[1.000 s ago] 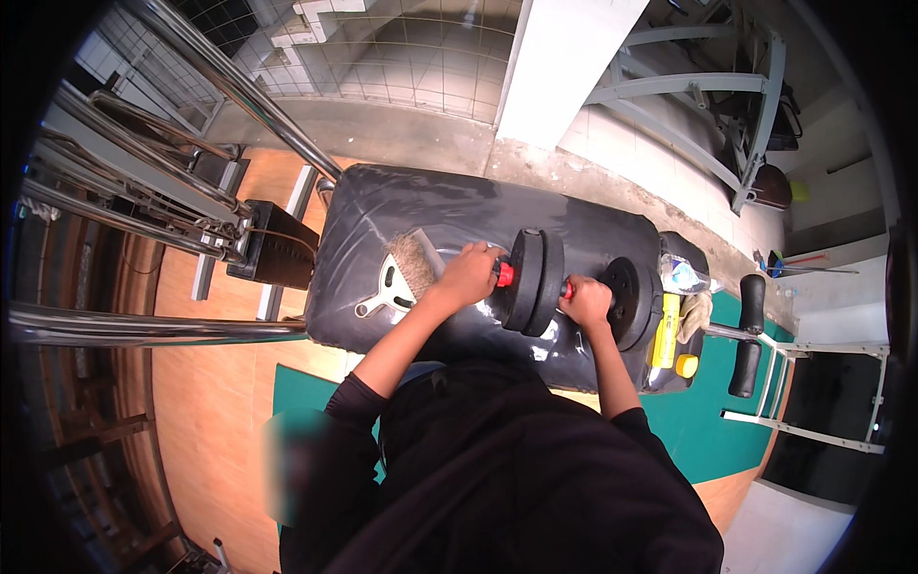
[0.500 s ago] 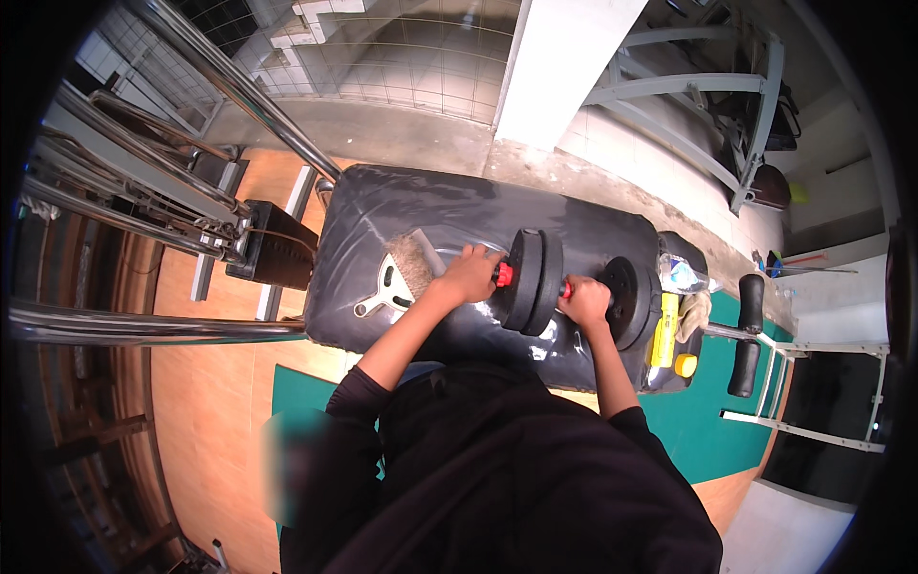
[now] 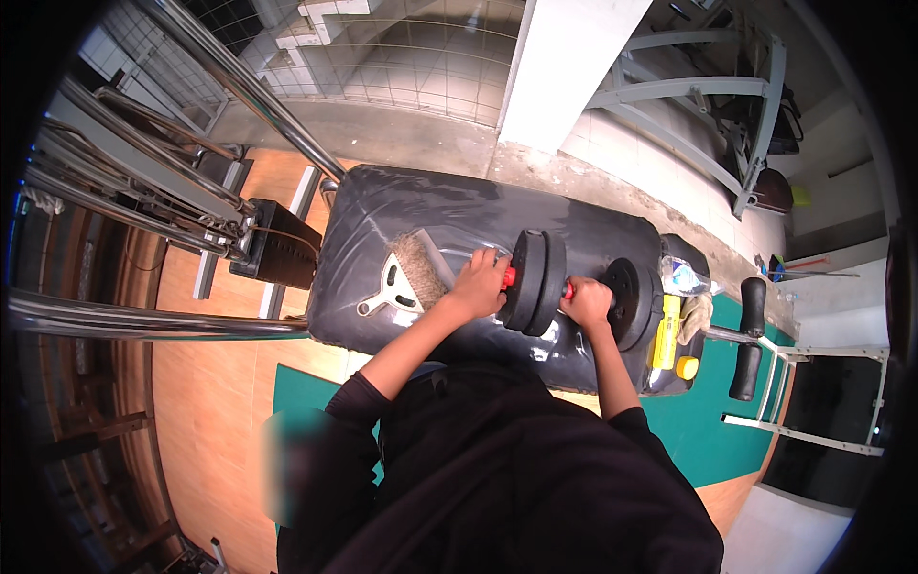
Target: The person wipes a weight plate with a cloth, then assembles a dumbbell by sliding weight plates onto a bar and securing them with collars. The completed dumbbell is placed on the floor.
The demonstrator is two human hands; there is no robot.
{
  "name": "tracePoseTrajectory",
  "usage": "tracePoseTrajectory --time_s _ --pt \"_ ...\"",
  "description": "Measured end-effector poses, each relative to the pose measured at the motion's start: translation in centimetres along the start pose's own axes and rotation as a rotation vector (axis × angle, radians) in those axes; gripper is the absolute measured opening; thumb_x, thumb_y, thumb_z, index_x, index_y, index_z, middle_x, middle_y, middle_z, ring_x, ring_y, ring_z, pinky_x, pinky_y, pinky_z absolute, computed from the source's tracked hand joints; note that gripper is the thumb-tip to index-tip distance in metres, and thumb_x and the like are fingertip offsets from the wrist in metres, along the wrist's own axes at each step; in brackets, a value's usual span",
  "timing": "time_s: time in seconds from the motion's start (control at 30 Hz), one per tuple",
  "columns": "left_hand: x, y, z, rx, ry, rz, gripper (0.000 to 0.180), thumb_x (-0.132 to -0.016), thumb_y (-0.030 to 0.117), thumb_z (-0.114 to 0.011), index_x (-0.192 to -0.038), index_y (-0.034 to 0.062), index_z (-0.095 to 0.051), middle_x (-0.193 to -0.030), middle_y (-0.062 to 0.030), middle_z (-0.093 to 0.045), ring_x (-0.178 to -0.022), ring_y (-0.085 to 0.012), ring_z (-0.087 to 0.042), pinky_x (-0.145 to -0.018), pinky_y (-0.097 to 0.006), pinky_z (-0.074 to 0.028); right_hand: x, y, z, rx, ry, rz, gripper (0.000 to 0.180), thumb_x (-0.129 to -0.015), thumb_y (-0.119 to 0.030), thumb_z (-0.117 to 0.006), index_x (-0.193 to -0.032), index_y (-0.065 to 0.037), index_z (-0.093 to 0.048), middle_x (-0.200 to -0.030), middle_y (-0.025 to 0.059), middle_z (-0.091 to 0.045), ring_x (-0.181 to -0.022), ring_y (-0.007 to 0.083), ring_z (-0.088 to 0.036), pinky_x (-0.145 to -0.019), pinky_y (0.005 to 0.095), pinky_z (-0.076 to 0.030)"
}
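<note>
A dumbbell with black plates (image 3: 540, 282) lies across a black padded bench (image 3: 574, 215). My right hand (image 3: 586, 301) is closed around its handle, between the two sets of plates. At the dumbbell's left end, my left hand (image 3: 478, 287) has its fingers curled on a red collar nut (image 3: 509, 278). A second bit of red shows beside the plates next to my right hand. Left of my left hand lies a brush (image 3: 409, 273) with a pale handle and brown bristles, flat on the bench.
At the bench's right end are a yellow tube-shaped container (image 3: 666, 335), a yellow cap (image 3: 687, 367), a beige crumpled cloth or glove (image 3: 695, 318) and a clear plastic package (image 3: 683, 275). Chrome machine bars (image 3: 172, 323) stand at left. Foam rollers (image 3: 745, 371) stick up at right.
My left hand has shifted slightly, its fingers now more upright at the red nut. The right hand keeps its hold on the handle. The view has moved a little.
</note>
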State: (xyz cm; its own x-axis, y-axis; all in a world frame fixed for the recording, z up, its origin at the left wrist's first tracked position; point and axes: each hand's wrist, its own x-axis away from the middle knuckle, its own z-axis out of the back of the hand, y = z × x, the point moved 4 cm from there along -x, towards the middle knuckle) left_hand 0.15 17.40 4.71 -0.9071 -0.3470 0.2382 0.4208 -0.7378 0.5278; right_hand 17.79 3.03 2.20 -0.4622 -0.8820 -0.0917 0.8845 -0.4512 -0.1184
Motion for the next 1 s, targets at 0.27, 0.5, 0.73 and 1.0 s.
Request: tracePoseTrajectory --time_s 0.27,0.5,0.73,1.0 --pt "2.3 1.8 -1.0 -0.169 -0.024 0.031 0.076 -0.074 0.026 -0.070 -0.137 0.0031 -0.033 -0.140 -0.0282 -0.027 -0.132 -0.0410 -0.024 -0.104 -0.048 -0.030 0.1 0.0 -0.1 0.004 -0.020 0.000 0.028 -0.055 -0.031 -0.075 -0.070 -0.011 -0.061 -0.068 0.0084 -0.063 -0.067 0.0273 -0.063 -0.059 0.0374 -0.049" --pt "-1.1 -0.6 0.8 0.177 -0.118 0.033 0.075 -0.076 0.025 -0.068 -0.137 0.0031 -0.031 -0.140 -0.0266 -0.028 -0.131 -0.0416 -0.025 -0.105 -0.047 -0.030 0.1 0.1 0.0 0.015 -0.011 -0.012 0.029 -0.055 -0.032 -0.074 -0.070 -0.011 -0.061 -0.069 0.0085 -0.063 -0.067 0.0269 -0.063 -0.059 0.0375 -0.049" --pt "0.7 1.3 -1.0 -0.082 -0.064 -0.014 0.068 -0.078 0.025 -0.067 -0.134 0.0034 -0.036 -0.142 -0.0289 -0.023 -0.133 -0.0425 -0.021 -0.107 -0.048 -0.025 0.0 0.2 -0.4 0.019 0.012 0.022 0.029 -0.054 -0.032 -0.075 -0.068 -0.011 -0.061 -0.066 0.0081 -0.062 -0.064 0.0271 -0.063 -0.057 0.0381 -0.049" --pt "5.1 0.4 -2.5 0.114 -0.021 -0.179 0.042 -0.077 0.018 -0.066 -0.116 0.0062 -0.055 -0.139 -0.0249 -0.027 -0.130 -0.0417 -0.024 -0.106 -0.047 -0.026 0.1 0.7 -0.8 -0.001 0.026 0.043 0.030 -0.053 -0.033 -0.075 -0.067 -0.011 -0.060 -0.064 0.0082 -0.061 -0.062 0.0269 -0.062 -0.056 0.0383 -0.049"
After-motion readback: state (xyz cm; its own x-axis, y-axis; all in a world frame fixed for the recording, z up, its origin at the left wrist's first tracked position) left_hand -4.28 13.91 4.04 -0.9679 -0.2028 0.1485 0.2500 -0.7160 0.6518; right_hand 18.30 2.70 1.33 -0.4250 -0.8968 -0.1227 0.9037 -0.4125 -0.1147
